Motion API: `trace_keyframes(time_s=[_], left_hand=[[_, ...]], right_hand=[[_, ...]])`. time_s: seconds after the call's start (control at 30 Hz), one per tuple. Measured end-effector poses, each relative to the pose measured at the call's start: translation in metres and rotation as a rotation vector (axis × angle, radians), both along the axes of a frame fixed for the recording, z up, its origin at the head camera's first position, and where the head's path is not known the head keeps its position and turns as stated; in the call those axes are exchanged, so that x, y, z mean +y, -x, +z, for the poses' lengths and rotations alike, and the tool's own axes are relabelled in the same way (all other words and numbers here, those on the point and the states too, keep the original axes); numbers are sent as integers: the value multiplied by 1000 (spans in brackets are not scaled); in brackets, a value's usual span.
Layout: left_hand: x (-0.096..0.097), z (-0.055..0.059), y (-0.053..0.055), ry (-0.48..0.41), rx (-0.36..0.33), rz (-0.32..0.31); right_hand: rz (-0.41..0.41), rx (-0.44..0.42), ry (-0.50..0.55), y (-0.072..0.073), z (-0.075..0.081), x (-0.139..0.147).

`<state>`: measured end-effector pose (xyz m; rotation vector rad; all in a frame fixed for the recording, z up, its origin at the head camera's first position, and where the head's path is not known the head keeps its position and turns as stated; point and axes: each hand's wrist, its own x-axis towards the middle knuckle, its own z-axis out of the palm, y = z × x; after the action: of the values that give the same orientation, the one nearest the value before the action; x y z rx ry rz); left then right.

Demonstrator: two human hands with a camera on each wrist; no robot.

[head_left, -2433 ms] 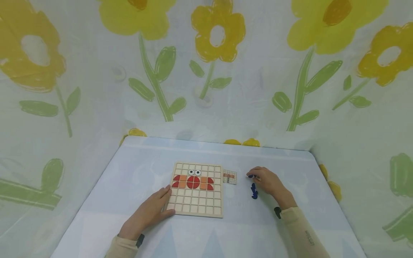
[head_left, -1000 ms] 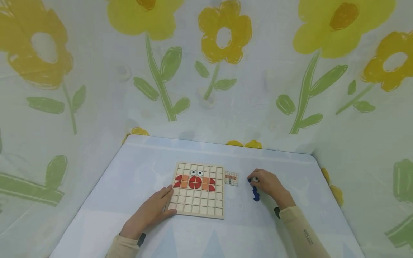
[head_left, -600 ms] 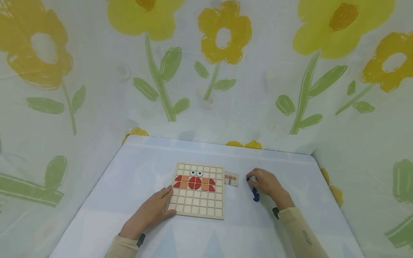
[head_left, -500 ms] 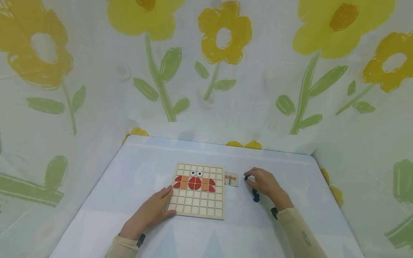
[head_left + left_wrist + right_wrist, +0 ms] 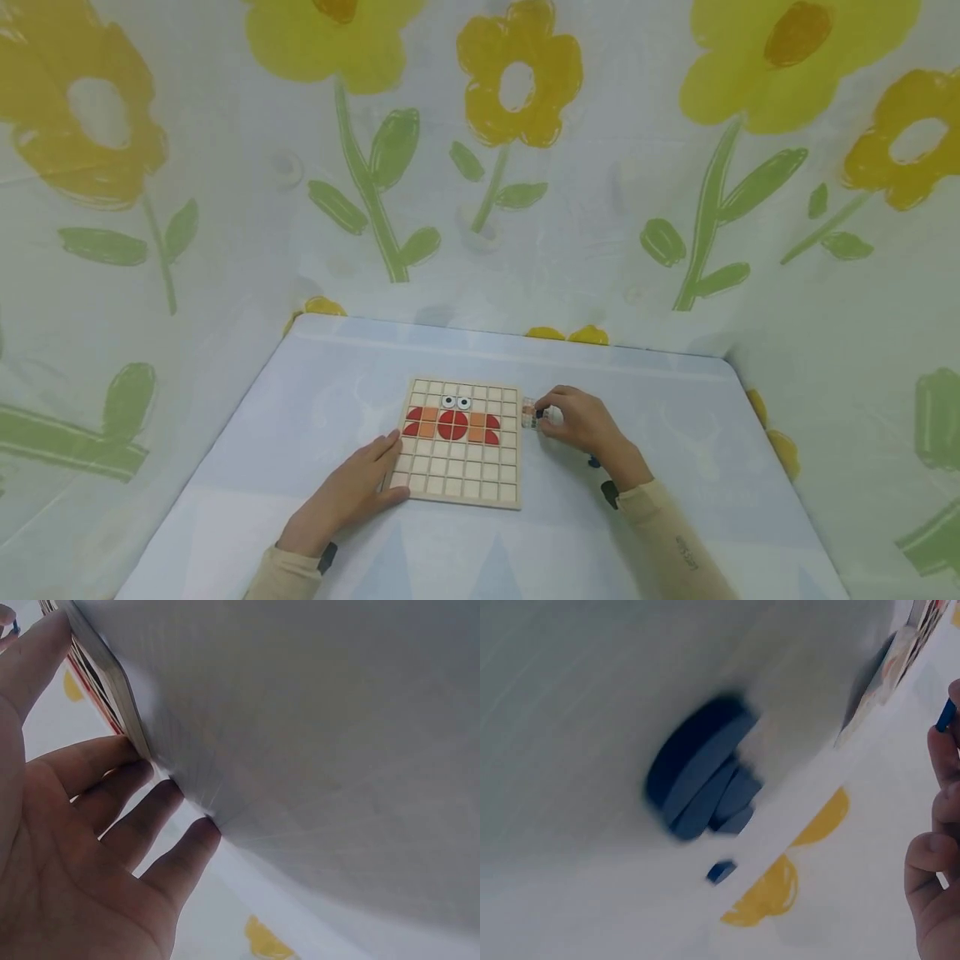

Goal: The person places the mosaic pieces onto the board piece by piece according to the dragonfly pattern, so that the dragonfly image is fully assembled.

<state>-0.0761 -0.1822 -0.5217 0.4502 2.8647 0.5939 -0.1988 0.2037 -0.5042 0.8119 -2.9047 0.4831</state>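
A square wooden grid board (image 5: 457,483) lies on the table, with red, orange and eye-patterned tiles (image 5: 452,425) in its upper half. My left hand (image 5: 348,492) rests along the board's left side, fingers extended; the left wrist view shows the fingertips at the board's edge (image 5: 112,682). Between thumb and fingers, my right hand (image 5: 585,421) pinches a small dark blue piece (image 5: 946,716). That hand is over a small patterned card (image 5: 528,412) at the board's right side, partly hiding it. Several dark blue pieces (image 5: 705,780) lie on the table, mostly hidden under the right forearm in the head view.
The pale table (image 5: 675,417) is edged by fabric walls (image 5: 570,250) printed with yellow flowers. One small blue piece (image 5: 721,871) lies apart from the blue group in the right wrist view.
My right hand has moved left from the blue pieces to above the card, carrying a blue piece. The left hand and the board have stayed in place.
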Motion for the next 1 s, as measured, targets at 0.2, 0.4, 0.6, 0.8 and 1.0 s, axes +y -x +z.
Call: trace_keyframes(time_s=[0.2,0.4,0.6,0.8,1.0], left_hand=[[2,3,-1,3,-18,14],[1,5,-2,11,-2,11],[2,5,-2,-2,3,3],[3,6,-1,8,17,3],[2,5,-1,0,21,0]], right_hand=[[50,15,50,-7,0,-27],[96,-25,96,-15,4,-58],[202,-34,70,-22,8,-88],[316,-5,25,-26,9,-114],[382,-4,-32,-27,7,-133]])
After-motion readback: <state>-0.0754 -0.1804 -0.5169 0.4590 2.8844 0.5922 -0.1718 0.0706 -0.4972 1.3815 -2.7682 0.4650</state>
